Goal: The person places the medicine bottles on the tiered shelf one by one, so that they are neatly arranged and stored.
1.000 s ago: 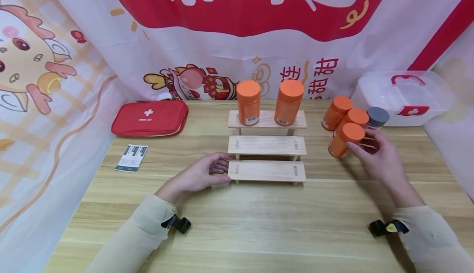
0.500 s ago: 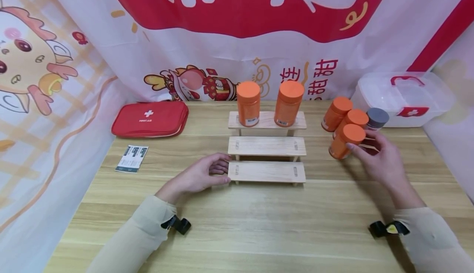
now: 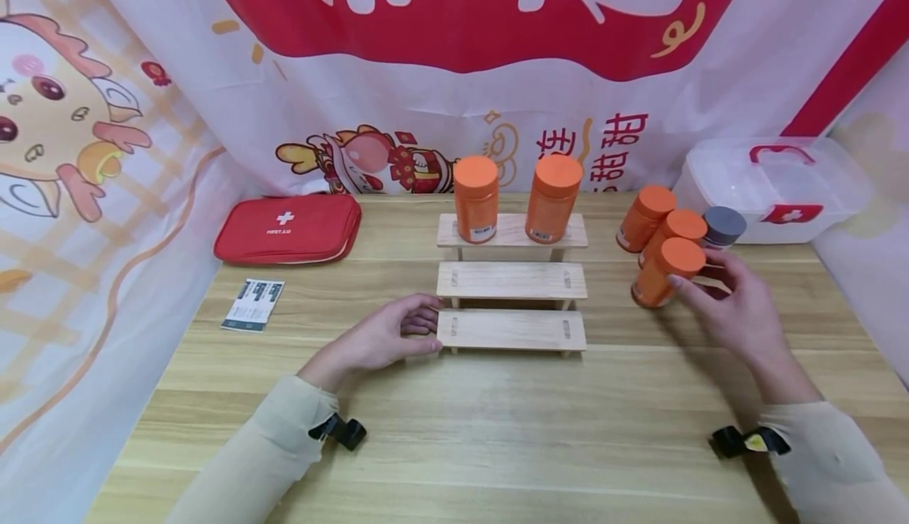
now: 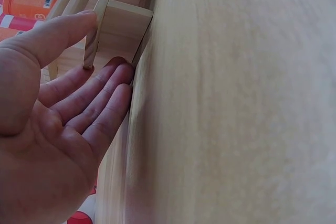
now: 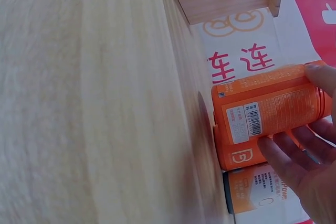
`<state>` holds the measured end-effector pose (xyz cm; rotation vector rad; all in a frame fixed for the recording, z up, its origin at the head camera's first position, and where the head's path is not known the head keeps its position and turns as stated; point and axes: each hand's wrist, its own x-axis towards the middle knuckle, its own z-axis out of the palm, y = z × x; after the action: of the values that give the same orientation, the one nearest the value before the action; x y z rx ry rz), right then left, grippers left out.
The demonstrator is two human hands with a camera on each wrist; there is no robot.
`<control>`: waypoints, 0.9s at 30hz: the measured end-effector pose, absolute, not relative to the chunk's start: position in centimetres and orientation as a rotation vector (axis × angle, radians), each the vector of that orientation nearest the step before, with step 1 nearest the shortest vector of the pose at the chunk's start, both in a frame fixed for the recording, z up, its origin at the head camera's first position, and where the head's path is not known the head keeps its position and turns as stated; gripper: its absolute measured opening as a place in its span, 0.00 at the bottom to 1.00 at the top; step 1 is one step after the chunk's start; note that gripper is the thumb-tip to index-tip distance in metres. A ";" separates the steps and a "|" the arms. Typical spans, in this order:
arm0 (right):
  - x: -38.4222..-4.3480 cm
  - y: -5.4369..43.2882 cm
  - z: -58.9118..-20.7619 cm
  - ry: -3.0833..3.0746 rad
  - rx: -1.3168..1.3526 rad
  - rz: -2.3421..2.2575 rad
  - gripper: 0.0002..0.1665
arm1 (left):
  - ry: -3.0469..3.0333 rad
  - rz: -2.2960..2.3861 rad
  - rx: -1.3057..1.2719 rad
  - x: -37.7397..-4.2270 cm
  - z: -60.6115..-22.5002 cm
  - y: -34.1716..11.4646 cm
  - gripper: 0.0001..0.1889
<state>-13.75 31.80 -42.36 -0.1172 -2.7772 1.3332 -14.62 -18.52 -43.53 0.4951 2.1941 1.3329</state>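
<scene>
My right hand (image 3: 738,311) grips the nearest orange bottle (image 3: 663,275) at its upper part, thumb on one side and fingers on the other. The bottle leans slightly right; a barcode label (image 5: 245,121) shows in the right wrist view. Close behind it are two more orange bottles, the nearer of them (image 3: 685,226), and a grey-capped bottle (image 3: 724,226). My left hand (image 3: 383,334) pinches the left end of the lowest board of a three-step wooden rack (image 3: 511,329), with thumb above and index finger beneath. Two orange bottles, one at the left (image 3: 476,200), stand on the rack's top step.
At the back left of the wooden table (image 3: 497,429) lies a red first-aid pouch (image 3: 287,228), with a small printed card (image 3: 253,303) in front. A clear box (image 3: 774,185) with a red handle stands at the back right. A printed cloth (image 3: 398,90) hangs behind.
The top of the bottle in my right hand has tipped a little to the right, and that hand has shifted slightly with it. My left hand stays put on the rack.
</scene>
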 end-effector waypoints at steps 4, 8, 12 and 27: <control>-13.5 31.7 -42.1 -2.773 -0.126 1.329 0.46 | 2.195 1.330 0.494 -14.6 -43.5 -18.5 0.32; -13.4 31.5 -41.8 -2.767 -0.126 1.323 0.46 | 2.195 1.328 0.489 -14.6 -43.5 -18.5 0.31; -13.1 31.5 -41.5 -2.759 -0.122 1.320 0.46 | 2.192 1.333 0.488 -14.6 -43.6 -18.5 0.31; -12.6 31.1 -40.6 -2.699 -0.043 1.313 0.41 | 2.189 1.337 0.503 -14.7 -43.6 -18.6 0.32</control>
<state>-12.62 31.06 -40.64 -0.0432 -2.6985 1.3125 -14.68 -18.56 -43.64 0.5027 2.1894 1.3373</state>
